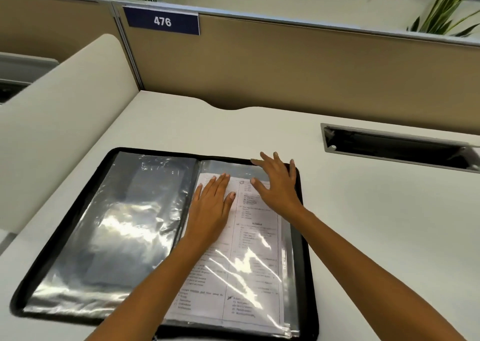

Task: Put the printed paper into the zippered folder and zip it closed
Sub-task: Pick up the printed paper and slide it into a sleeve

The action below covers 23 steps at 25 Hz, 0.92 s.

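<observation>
A black zippered folder (65,226) lies open flat on the white desk, with shiny clear plastic sleeves on both halves. The printed paper (249,270) sits in the clear sleeve on the right half, its text showing through the plastic. My left hand (211,205) rests flat on the upper left part of the paper, fingers together. My right hand (278,182) lies spread over the sleeve's top right corner, fingertips reaching the folder's far edge. Neither hand grips anything. The zipper pull is not visible.
The white desk (376,236) extends to the right of the folder. A recessed cable tray (394,146) is set into the desk at the far right. Beige partition walls (285,68) stand behind, a curved white divider (65,122) on the left.
</observation>
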Motion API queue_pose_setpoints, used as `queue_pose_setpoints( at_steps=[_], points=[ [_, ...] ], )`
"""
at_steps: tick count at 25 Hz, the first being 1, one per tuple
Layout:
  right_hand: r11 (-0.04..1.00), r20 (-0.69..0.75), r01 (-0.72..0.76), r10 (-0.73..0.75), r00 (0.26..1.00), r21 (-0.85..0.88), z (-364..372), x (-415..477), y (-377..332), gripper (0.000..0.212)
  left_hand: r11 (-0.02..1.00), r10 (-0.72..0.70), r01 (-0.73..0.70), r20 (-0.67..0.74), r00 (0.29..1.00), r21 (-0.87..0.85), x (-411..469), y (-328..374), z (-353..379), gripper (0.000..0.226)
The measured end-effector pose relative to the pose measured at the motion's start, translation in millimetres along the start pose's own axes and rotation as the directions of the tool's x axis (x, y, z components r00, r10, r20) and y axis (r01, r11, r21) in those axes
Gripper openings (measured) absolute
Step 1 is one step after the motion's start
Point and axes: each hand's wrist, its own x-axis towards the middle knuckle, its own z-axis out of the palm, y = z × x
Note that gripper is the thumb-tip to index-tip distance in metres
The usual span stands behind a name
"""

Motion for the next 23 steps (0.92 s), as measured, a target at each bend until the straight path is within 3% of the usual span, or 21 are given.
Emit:
queue_pose_setpoints(
  at_steps=[5,10,16,20,23],
  points=[
    [1.0,-0.056,-0.003,0.004,0.998,0.01,2,-91,-22,0.047,0.995,-0.068,0.063,-0.059,0.996,-0.081,-68,0,-16,0.051],
    [0.998,-0.021,-0.003,0.004,1.0,0.06,23,-174,-48,0.048,0.971,-0.212,0.19,-0.153,0.965,-0.144,-138,-5,-26,0.047],
    [0.996,0.076,-0.02,0.026,0.997,-0.082,41,-221,-62,0.057,0.958,-0.281,0.286,-0.166,0.945,0.007,-182,-13,-29,0.047],
    [0.984,0.069,-0.012,0.024,0.997,-0.18,38,-222,-54,0.058,0.861,-0.497,0.509,-0.186,0.848,0.02,-197,-19,-35,0.067],
    [0.976,0.04,-0.053,0.063,0.997,-0.212,38,-223,-50,0.057,0.743,-0.669,0.662,-0.152,0.728,-0.098,-206,-25,-37,0.087]
  ],
)
